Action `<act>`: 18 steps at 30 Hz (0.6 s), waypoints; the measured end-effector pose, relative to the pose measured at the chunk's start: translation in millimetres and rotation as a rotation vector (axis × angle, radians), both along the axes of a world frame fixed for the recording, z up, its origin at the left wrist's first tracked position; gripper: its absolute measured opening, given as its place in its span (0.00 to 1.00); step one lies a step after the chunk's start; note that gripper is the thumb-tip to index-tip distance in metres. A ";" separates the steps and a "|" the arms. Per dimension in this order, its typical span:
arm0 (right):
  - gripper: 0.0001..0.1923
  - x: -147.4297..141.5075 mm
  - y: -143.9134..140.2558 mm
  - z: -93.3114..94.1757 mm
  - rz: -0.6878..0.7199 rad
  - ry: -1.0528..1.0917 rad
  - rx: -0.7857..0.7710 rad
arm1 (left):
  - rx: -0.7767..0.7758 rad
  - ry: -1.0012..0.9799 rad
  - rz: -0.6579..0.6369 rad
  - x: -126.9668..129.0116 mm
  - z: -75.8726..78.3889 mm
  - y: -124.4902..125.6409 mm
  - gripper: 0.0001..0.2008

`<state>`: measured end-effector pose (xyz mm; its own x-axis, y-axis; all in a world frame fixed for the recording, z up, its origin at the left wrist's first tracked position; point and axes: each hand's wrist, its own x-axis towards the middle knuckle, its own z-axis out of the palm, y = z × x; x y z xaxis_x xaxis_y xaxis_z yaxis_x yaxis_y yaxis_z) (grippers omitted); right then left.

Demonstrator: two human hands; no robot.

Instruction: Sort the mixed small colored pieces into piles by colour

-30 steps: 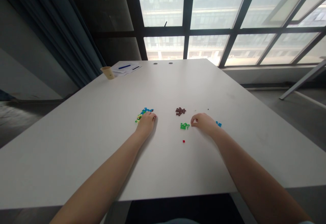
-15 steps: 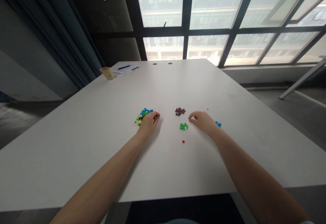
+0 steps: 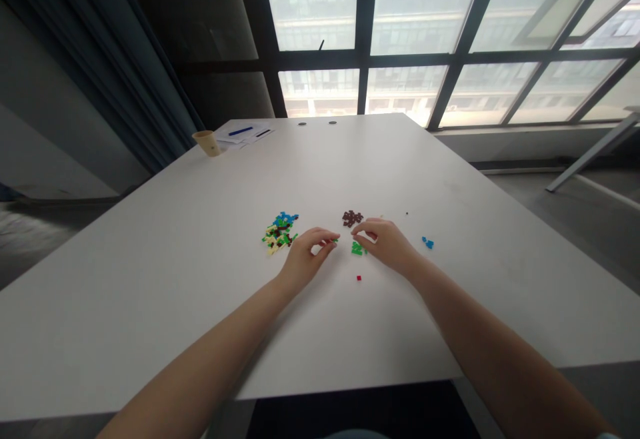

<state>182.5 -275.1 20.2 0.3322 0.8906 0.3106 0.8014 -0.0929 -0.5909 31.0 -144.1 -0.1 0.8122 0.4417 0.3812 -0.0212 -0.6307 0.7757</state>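
My left hand (image 3: 310,252) is closed in a pinch, with a small green brick (image 3: 335,240) at its fingertips. Just right of it, my right hand (image 3: 383,239) is held low with thumb and forefinger curved and slightly apart. I see nothing between those fingers. Beneath the right fingertips lies a pile of green bricks (image 3: 357,248), partly covered by the hand. Dark brown bricks (image 3: 353,218) form a group behind both hands. To the left of my left hand spreads a mixed pile of bricks (image 3: 279,231) in yellow, green, brown and blue.
A single red brick (image 3: 359,278) lies in front of the green pile. Several blue bricks (image 3: 427,242) are right of my right hand, and a tiny dark piece (image 3: 407,213) lies farther back. A paper cup (image 3: 207,143) and papers with pens (image 3: 245,134) occupy the table's far left.
My left hand has moved right from the mixed pile, now with a green brick in its pinch. My right hand has shifted left, over the edge of the green pile.
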 end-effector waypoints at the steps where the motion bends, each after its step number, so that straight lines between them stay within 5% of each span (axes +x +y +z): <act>1: 0.07 -1.4 0.1 0.7 0.009 -0.003 0.006 | 0.011 -0.006 -0.002 -0.2 -0.1 -0.4 0.09; 11: 0.06 -5.3 3.0 -5.3 0.069 -0.018 0.068 | 0.178 0.003 0.054 -3.3 1.1 -5.6 0.14; 18: 0.06 -9.8 2.1 -4.3 0.105 -0.005 0.087 | 0.460 -0.085 0.021 -4.1 -1.5 -0.9 0.15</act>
